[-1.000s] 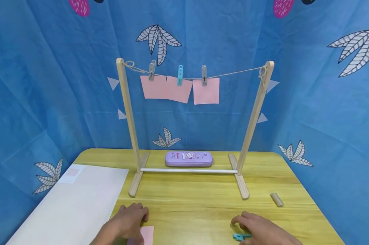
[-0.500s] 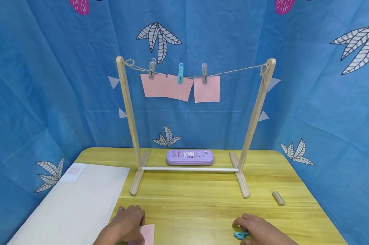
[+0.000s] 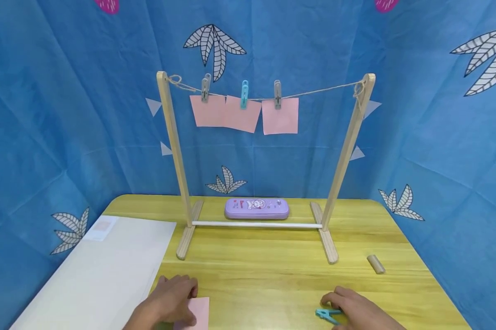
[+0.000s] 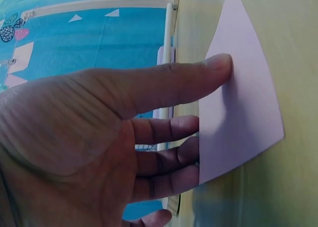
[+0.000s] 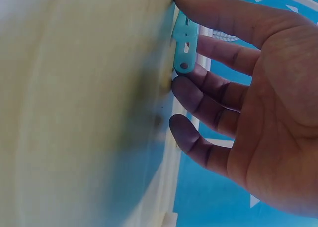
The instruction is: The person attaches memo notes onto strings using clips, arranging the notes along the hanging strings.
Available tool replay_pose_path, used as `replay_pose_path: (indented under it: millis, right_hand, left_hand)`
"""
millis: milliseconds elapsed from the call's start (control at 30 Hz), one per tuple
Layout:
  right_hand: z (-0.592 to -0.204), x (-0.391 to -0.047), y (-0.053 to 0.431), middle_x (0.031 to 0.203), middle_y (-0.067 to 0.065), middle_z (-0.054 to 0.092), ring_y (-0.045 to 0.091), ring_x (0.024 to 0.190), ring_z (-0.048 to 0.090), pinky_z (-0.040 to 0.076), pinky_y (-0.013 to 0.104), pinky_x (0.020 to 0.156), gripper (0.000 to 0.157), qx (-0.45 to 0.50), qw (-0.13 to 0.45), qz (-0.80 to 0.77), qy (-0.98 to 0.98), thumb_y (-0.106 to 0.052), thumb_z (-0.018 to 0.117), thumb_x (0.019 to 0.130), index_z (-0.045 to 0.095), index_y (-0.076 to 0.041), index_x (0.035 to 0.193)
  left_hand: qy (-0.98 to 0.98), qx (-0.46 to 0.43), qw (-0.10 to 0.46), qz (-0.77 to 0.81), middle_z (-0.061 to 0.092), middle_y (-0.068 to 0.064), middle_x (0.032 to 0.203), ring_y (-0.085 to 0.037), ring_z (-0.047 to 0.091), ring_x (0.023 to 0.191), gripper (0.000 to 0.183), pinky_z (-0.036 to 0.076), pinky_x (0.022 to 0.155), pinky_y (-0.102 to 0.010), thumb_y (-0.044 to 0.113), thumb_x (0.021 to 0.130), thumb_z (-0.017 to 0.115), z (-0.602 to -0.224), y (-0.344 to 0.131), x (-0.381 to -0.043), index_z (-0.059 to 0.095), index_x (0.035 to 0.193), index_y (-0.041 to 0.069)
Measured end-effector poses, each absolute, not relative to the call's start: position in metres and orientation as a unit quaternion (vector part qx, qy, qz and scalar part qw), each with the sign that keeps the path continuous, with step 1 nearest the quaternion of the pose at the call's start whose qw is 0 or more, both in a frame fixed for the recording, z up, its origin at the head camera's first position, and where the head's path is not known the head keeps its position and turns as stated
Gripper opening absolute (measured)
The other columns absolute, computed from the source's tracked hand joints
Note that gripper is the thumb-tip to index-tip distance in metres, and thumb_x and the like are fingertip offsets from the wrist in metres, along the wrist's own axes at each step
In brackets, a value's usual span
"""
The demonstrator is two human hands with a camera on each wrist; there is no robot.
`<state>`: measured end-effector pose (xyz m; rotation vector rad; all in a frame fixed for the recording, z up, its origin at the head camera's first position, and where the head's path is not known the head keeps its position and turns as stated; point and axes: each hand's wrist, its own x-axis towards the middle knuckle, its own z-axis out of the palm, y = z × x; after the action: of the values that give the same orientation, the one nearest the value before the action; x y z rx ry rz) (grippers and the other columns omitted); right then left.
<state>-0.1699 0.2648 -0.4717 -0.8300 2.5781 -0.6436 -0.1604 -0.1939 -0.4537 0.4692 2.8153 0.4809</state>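
Note:
A pink square of paper lies at the near edge of the table in the head view. My left hand pinches it: in the left wrist view the thumb presses on the face of the pink paper and the fingers are behind its edge. At the right, my right hand holds a teal clothespin low over the table. The right wrist view shows this clothespin between thumb tip and fingertips, with the other fingers curved alongside. Fingertips of both hands are partly hidden in the head view.
A wooden stand carries a string with several pink papers clipped on by grey and teal clothespins. Behind its white bar lies a purple pencil case. A white sheet covers the left side; a small wooden peg lies right.
The head view has tipped slightly downward, so the scene sits higher. The clothespin appears turned, its two arms spread more visibly. The left hand stays on the paper.

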Motion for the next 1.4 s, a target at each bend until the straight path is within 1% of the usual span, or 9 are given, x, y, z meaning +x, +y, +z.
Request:
replay_pose_path:
  millis: [200, 367, 500, 733, 900, 1067, 1167, 1267, 1400]
  right_hand:
    - [-0.475, -0.165, 0.271, 0.091, -0.014, 0.05, -0.003, 0.077, 0.042, 0.043, 0.024, 0.064, 0.043, -0.278, 0.179, -0.227, 0.916, -0.037, 0.077, 0.079, 0.064, -0.015, 0.114]
    - [-0.475, -0.162, 0.276, 0.092, -0.011, 0.05, -0.003, 0.077, 0.042, 0.043, 0.024, 0.064, 0.045, -0.253, 0.187, -0.236, 0.919, -0.04, 0.077, 0.079, 0.064, -0.015, 0.114]
    - [-0.475, -0.161, 0.279, 0.093, -0.01, 0.051, -0.002, 0.077, 0.042, 0.043, 0.024, 0.065, 0.04, -0.242, 0.186, -0.243, 0.921, -0.04, 0.075, 0.081, 0.064, -0.017, 0.112]
    - [-0.477, -0.16, 0.282, 0.088, -0.012, 0.048, -0.001, 0.073, 0.038, 0.036, 0.022, 0.062, 0.029, -0.251, 0.17, -0.245, 0.921, -0.037, 0.072, 0.085, 0.064, -0.02, 0.107]
    - [-0.477, -0.16, 0.282, 0.085, -0.011, 0.046, -0.001, 0.072, 0.036, 0.034, 0.022, 0.061, 0.023, -0.25, 0.164, -0.247, 0.922, -0.037, 0.071, 0.086, 0.064, -0.023, 0.102]
    - [-0.477, -0.159, 0.282, 0.086, -0.01, 0.045, 0.0, 0.073, 0.035, 0.033, 0.023, 0.062, 0.023, -0.251, 0.166, -0.247, 0.921, -0.037, 0.07, 0.087, 0.063, -0.022, 0.103]
    - [-0.478, -0.159, 0.282, 0.086, -0.011, 0.044, -0.001, 0.072, 0.035, 0.032, 0.022, 0.062, 0.024, -0.255, 0.163, -0.249, 0.92, -0.038, 0.069, 0.087, 0.063, -0.022, 0.103]
    - [-0.478, -0.16, 0.283, 0.085, -0.012, 0.044, -0.002, 0.072, 0.035, 0.033, 0.021, 0.061, 0.024, -0.259, 0.161, -0.251, 0.918, -0.039, 0.069, 0.087, 0.063, -0.022, 0.103]
    - [-0.478, -0.16, 0.284, 0.085, -0.012, 0.045, -0.002, 0.072, 0.036, 0.033, 0.022, 0.061, 0.025, -0.26, 0.163, -0.253, 0.917, -0.041, 0.069, 0.087, 0.063, -0.022, 0.104]
  left_hand:
    - [0.958, 0.182, 0.122, 0.183, 0.045, 0.011, 0.078, -0.006, 0.039, 0.076, 0.042, 0.026, 0.07, -0.037, 0.036, 0.06, 0.087, -0.453, -0.2, -0.159, 0.057, 0.087, 0.024]
    - [0.966, 0.148, 0.138, 0.158, 0.046, 0.011, 0.081, -0.01, 0.042, 0.081, 0.045, 0.031, 0.073, -0.043, 0.04, 0.06, 0.088, -0.454, -0.204, -0.158, 0.056, 0.088, 0.026]
    - [0.974, 0.116, 0.137, 0.14, 0.046, 0.009, 0.08, -0.013, 0.042, 0.081, 0.046, 0.032, 0.074, -0.046, 0.039, 0.058, 0.089, -0.455, -0.206, -0.156, 0.054, 0.084, 0.026]
    - [0.977, 0.085, 0.137, 0.139, 0.044, 0.007, 0.076, -0.014, 0.04, 0.077, 0.044, 0.029, 0.073, -0.042, 0.036, 0.057, 0.09, -0.456, -0.203, -0.154, 0.052, 0.077, 0.024]
    - [0.975, 0.069, 0.147, 0.151, 0.045, 0.006, 0.074, -0.015, 0.039, 0.073, 0.043, 0.026, 0.072, -0.041, 0.033, 0.058, 0.09, -0.455, -0.201, -0.155, 0.051, 0.074, 0.022]
    - [0.972, 0.077, 0.148, 0.166, 0.047, 0.006, 0.068, -0.013, 0.041, 0.065, 0.046, 0.023, 0.069, -0.038, 0.03, 0.058, 0.09, -0.456, -0.201, -0.154, 0.049, 0.078, 0.022]
    - [0.97, 0.08, 0.152, 0.171, 0.047, 0.007, 0.067, -0.012, 0.041, 0.063, 0.048, 0.024, 0.069, -0.039, 0.03, 0.059, 0.09, -0.456, -0.202, -0.154, 0.049, 0.082, 0.022]
    - [0.968, 0.085, 0.157, 0.175, 0.049, 0.007, 0.069, -0.012, 0.042, 0.065, 0.048, 0.026, 0.07, -0.04, 0.032, 0.06, 0.089, -0.457, -0.204, -0.154, 0.05, 0.086, 0.023]
    - [0.965, 0.098, 0.158, 0.185, 0.058, 0.01, 0.078, -0.01, 0.052, 0.074, 0.044, 0.031, 0.073, -0.042, 0.031, 0.065, 0.087, -0.46, -0.207, -0.154, 0.052, 0.091, 0.023]
